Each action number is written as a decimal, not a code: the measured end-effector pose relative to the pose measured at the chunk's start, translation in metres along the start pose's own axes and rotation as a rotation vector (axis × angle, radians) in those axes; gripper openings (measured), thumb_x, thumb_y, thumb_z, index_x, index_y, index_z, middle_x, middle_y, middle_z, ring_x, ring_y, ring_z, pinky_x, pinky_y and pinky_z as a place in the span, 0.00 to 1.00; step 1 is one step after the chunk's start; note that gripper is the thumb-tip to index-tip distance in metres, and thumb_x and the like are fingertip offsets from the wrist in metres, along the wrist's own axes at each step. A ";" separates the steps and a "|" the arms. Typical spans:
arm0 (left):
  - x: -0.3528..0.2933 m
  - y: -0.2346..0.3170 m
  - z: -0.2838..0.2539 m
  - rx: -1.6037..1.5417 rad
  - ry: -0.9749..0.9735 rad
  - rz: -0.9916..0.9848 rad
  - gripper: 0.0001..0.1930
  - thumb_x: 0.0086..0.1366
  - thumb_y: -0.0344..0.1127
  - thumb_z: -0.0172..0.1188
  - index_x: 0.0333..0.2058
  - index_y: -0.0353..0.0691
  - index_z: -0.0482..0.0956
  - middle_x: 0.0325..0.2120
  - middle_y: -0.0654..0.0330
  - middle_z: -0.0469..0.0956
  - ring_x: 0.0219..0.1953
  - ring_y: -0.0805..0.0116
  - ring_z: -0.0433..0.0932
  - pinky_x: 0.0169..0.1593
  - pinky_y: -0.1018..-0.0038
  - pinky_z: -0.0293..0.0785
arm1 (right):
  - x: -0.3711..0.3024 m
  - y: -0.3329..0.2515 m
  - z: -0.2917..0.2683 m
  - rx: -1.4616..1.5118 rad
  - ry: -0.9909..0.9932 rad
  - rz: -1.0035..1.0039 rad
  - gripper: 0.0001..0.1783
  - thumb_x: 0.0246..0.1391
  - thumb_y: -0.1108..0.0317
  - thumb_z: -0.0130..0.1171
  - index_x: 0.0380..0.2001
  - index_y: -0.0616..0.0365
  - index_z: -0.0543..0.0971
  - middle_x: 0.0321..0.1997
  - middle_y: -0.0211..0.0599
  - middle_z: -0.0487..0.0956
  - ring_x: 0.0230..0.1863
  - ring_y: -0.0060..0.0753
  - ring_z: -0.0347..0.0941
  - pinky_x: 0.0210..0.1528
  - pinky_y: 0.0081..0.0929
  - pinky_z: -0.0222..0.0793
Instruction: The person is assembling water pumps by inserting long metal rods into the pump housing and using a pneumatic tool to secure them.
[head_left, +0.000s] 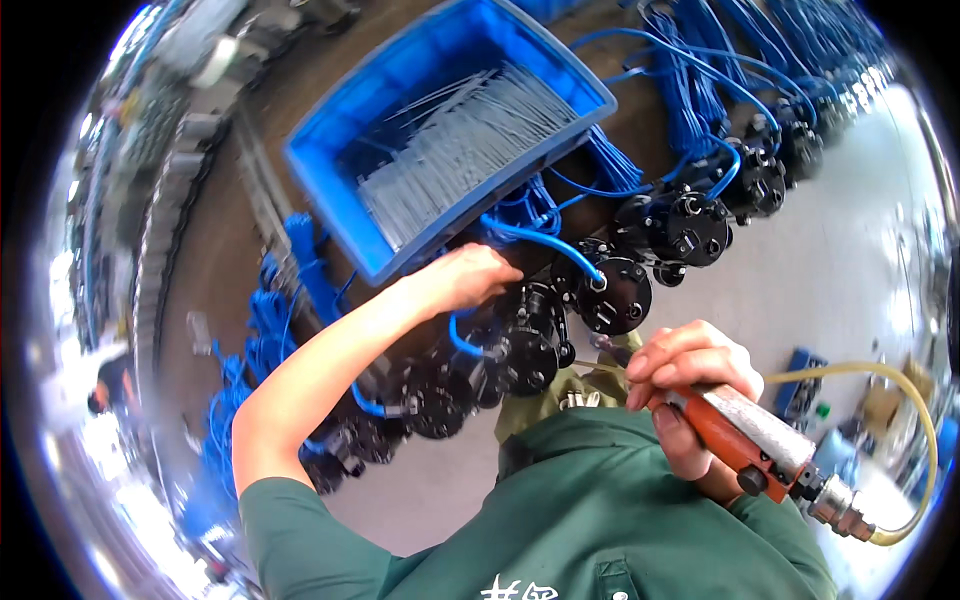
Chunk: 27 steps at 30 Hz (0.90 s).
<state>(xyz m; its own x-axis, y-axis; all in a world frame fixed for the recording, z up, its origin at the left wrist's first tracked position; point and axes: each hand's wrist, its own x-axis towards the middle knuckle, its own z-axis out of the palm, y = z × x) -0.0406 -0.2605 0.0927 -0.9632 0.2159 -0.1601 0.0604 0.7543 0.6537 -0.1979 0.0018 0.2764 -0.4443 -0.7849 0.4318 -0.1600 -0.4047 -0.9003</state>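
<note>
My left hand (462,278) reaches forward onto a blue tube (545,240) and the black round assemblies (530,350) lined up along the bench edge; its fingers curl around the tubing near a black unit. My right hand (688,375) is closed around an orange and grey pneumatic hand tool (745,435), held close to my chest. A yellowish air hose (900,420) loops from the tool's metal fitting. A blue bin (400,150) holding several thin grey ties or rods sits just beyond my left hand.
A row of black round units (690,225) with blue tubes runs to the upper right. Bundles of blue tubing (270,320) hang at the left. Pale floor (840,270) lies at the right with a small blue crate (800,385).
</note>
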 end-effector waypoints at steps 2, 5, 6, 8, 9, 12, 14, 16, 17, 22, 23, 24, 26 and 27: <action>0.017 -0.008 0.013 -0.101 -0.014 0.138 0.13 0.56 0.28 0.63 0.42 0.38 0.84 0.33 0.49 0.83 0.40 0.47 0.81 0.43 0.58 0.79 | -0.001 0.010 0.006 -0.127 0.074 -0.029 0.15 0.41 0.80 0.57 0.37 0.68 0.77 0.37 0.56 0.81 0.32 0.37 0.83 0.37 0.28 0.82; 0.033 -0.023 0.032 -0.130 -0.146 0.237 0.09 0.54 0.25 0.59 0.35 0.38 0.83 0.31 0.51 0.82 0.40 0.46 0.81 0.42 0.57 0.79 | -0.006 0.016 0.023 -0.132 0.203 0.034 0.17 0.40 0.84 0.55 0.39 0.68 0.75 0.39 0.56 0.80 0.32 0.39 0.83 0.37 0.30 0.83; 0.029 -0.025 0.032 -0.157 -0.064 0.239 0.05 0.52 0.25 0.57 0.29 0.37 0.80 0.29 0.51 0.82 0.39 0.46 0.82 0.41 0.57 0.79 | -0.009 0.016 0.034 -0.046 0.236 0.075 0.20 0.41 0.87 0.53 0.41 0.68 0.74 0.40 0.58 0.80 0.33 0.40 0.84 0.37 0.31 0.83; 0.029 -0.026 0.037 -0.164 -0.053 0.246 0.05 0.52 0.25 0.57 0.29 0.37 0.80 0.29 0.51 0.82 0.38 0.46 0.82 0.40 0.57 0.79 | -0.015 0.017 0.047 0.047 0.268 0.178 0.19 0.44 0.86 0.54 0.43 0.67 0.74 0.39 0.57 0.79 0.31 0.36 0.82 0.34 0.29 0.82; 0.026 -0.029 0.039 -0.162 -0.047 0.241 0.05 0.53 0.25 0.57 0.29 0.37 0.80 0.28 0.50 0.82 0.37 0.46 0.82 0.40 0.57 0.79 | -0.016 0.019 0.054 0.074 0.281 0.217 0.18 0.45 0.86 0.54 0.43 0.67 0.74 0.39 0.56 0.79 0.30 0.34 0.81 0.33 0.28 0.82; 0.023 -0.033 0.045 -0.156 0.002 0.236 0.05 0.53 0.24 0.57 0.29 0.37 0.80 0.27 0.47 0.81 0.36 0.45 0.82 0.38 0.56 0.79 | -0.009 0.032 0.073 -0.016 0.272 0.194 0.15 0.58 0.77 0.60 0.47 0.59 0.70 0.37 0.43 0.73 0.19 0.23 0.67 0.31 0.30 0.74; 0.022 -0.038 0.053 -0.174 0.023 0.228 0.06 0.53 0.24 0.57 0.30 0.38 0.80 0.25 0.46 0.80 0.35 0.44 0.82 0.37 0.55 0.79 | -0.004 0.046 0.082 -0.036 0.267 0.152 0.14 0.58 0.77 0.58 0.47 0.59 0.70 0.37 0.43 0.73 0.19 0.22 0.66 0.31 0.29 0.73; 0.023 -0.044 0.055 -0.155 0.030 0.267 0.07 0.53 0.25 0.58 0.31 0.38 0.81 0.25 0.47 0.80 0.34 0.44 0.82 0.37 0.55 0.79 | -0.004 0.059 0.085 -0.114 0.157 0.120 0.14 0.58 0.75 0.57 0.47 0.60 0.70 0.37 0.43 0.73 0.19 0.23 0.67 0.31 0.29 0.73; 0.023 -0.046 0.057 -0.146 0.034 0.286 0.07 0.53 0.25 0.58 0.31 0.38 0.81 0.24 0.47 0.81 0.34 0.43 0.82 0.37 0.55 0.79 | -0.006 0.065 0.092 -0.076 0.185 0.150 0.13 0.58 0.74 0.58 0.46 0.61 0.71 0.38 0.44 0.73 0.20 0.24 0.68 0.31 0.29 0.74; 0.024 -0.039 0.059 -0.121 0.007 0.277 0.07 0.53 0.26 0.58 0.31 0.39 0.83 0.27 0.47 0.82 0.34 0.45 0.83 0.38 0.55 0.79 | -0.005 0.074 0.101 -0.172 0.149 0.208 0.12 0.55 0.77 0.58 0.43 0.63 0.71 0.35 0.44 0.73 0.21 0.26 0.69 0.30 0.29 0.75; 0.022 -0.038 0.060 -0.087 -0.011 0.259 0.07 0.53 0.26 0.58 0.31 0.38 0.83 0.27 0.47 0.82 0.35 0.45 0.83 0.38 0.55 0.79 | -0.005 0.074 0.103 -0.160 0.152 0.224 0.12 0.54 0.77 0.58 0.43 0.63 0.71 0.34 0.44 0.73 0.21 0.26 0.69 0.30 0.29 0.75; 0.023 -0.037 0.055 -0.047 -0.032 0.244 0.07 0.53 0.26 0.58 0.30 0.38 0.83 0.27 0.47 0.82 0.35 0.45 0.83 0.38 0.55 0.79 | -0.004 0.075 0.103 -0.149 0.167 0.221 0.12 0.53 0.77 0.59 0.41 0.63 0.71 0.33 0.43 0.73 0.20 0.27 0.69 0.29 0.28 0.75; 0.026 -0.032 0.046 -0.091 -0.053 0.245 0.06 0.53 0.26 0.58 0.30 0.38 0.83 0.27 0.47 0.82 0.35 0.45 0.83 0.38 0.55 0.79 | 0.001 0.074 0.103 -0.172 0.139 0.189 0.10 0.53 0.76 0.59 0.38 0.63 0.72 0.31 0.43 0.73 0.21 0.27 0.70 0.28 0.28 0.75; 0.025 -0.031 0.045 -0.115 -0.067 0.247 0.06 0.53 0.26 0.58 0.29 0.38 0.84 0.27 0.46 0.82 0.35 0.45 0.83 0.39 0.54 0.79 | 0.000 0.075 0.105 -0.182 0.129 0.175 0.09 0.53 0.76 0.59 0.37 0.63 0.72 0.30 0.43 0.73 0.21 0.27 0.70 0.28 0.28 0.75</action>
<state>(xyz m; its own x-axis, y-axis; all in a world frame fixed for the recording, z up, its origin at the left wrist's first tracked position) -0.0543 -0.2503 0.0353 -0.9032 0.4281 -0.0318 0.2572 0.5991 0.7582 -0.1171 -0.0776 0.2150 -0.5858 -0.7647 0.2686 -0.2215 -0.1678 -0.9606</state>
